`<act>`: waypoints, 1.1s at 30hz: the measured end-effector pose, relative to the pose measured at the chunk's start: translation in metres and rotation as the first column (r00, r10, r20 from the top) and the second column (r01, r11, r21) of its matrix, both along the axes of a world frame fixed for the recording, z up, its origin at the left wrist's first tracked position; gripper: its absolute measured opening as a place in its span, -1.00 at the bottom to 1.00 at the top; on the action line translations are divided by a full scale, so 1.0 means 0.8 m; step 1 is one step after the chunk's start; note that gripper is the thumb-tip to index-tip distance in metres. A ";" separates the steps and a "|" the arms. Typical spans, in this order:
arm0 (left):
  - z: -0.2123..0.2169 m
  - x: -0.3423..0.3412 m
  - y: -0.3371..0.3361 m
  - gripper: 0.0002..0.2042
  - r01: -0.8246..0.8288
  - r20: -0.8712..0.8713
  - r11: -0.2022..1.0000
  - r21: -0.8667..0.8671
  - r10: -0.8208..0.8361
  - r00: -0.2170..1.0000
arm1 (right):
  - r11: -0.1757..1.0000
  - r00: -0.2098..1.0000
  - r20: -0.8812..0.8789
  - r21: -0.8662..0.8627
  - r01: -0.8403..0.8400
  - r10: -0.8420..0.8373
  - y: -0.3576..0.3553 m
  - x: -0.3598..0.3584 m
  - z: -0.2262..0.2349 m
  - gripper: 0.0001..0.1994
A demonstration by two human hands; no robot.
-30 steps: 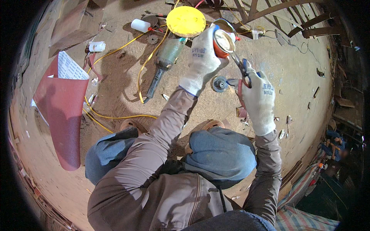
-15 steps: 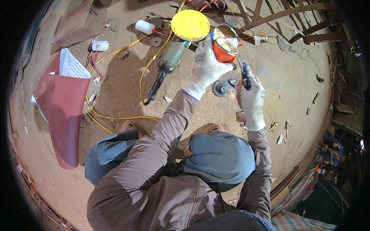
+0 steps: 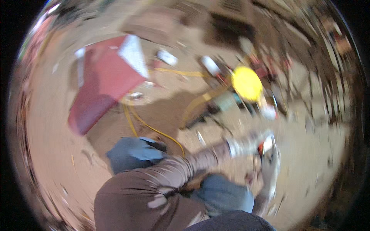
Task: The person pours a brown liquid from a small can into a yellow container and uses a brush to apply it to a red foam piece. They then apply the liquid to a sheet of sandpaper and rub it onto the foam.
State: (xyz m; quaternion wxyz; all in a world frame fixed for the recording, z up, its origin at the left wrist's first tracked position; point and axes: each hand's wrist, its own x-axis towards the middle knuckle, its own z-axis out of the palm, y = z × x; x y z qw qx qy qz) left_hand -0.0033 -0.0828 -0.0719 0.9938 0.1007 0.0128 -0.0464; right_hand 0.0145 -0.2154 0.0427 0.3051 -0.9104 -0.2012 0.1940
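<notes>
- head view, heavy blur: left hand (image 3: 248, 145) was at the small orange can (image 3: 266, 145), right of centre, beyond the near knee; fingers looked curled round its far and near sides.
- right hand (image 3: 271, 167) was just beside the can, on its near-right; a dark thing showed there, kind unclear. couldn't tell if those fingers pinched or were spread.
- can judged light, stiff, thin-walled, maybe slippery under gloves; best hold: round the side wall, clear of the pale top.
- farther off: yellow disc (image 3: 246, 84), white bottle (image 3: 210, 65); left: folded maroon sheet (image 3: 104, 81), yellow cable (image 3: 158, 131) nearer.
</notes>
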 end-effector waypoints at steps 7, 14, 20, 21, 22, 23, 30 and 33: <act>0.005 -0.064 0.004 -0.62 -0.153 0.160 0.436 0.887 0.019 0.987 | 0.977 0.929 0.336 0.085 -0.197 0.158 -0.041 -0.024 0.028 -0.51; -0.009 -0.072 0.019 -0.61 -0.185 0.184 0.283 0.941 0.032 0.982 | 0.996 0.997 -0.013 0.050 -0.074 0.075 -0.048 -0.058 0.082 -0.62; -0.017 -0.079 0.020 -0.58 -0.197 0.200 0.205 0.959 0.005 0.980 | 1.000 0.999 -0.021 0.012 -0.028 0.028 -0.064 -0.065 0.075 -0.59; -0.017 -0.079 0.021 -0.58 -0.200 0.203 0.197 0.960 0.003 0.979 | 0.999 0.998 -0.058 0.038 -0.017 0.019 -0.067 -0.065 0.074 -0.60; -0.017 -0.079 0.020 -0.57 -0.208 0.212 0.188 0.960 -0.001 0.977 | 0.998 0.994 -0.110 0.064 -0.010 0.017 -0.071 -0.062 0.070 -0.60; -0.018 -0.081 0.020 -0.57 -0.208 0.212 0.178 0.962 -0.005 0.977 | 0.996 0.984 -0.176 0.093 -0.004 0.020 -0.076 -0.060 0.061 -0.61; -0.019 -0.079 0.020 -0.52 -0.259 0.259 0.101 0.961 0.012 0.966 | 0.978 0.867 -0.494 0.203 0.042 0.066 -0.113 -0.048 0.016 -0.59; -0.014 -0.083 0.019 -0.50 -0.293 0.293 0.072 0.953 0.013 0.956 | 0.984 0.930 -0.368 0.162 0.071 -0.007 -0.113 -0.065 0.028 -0.67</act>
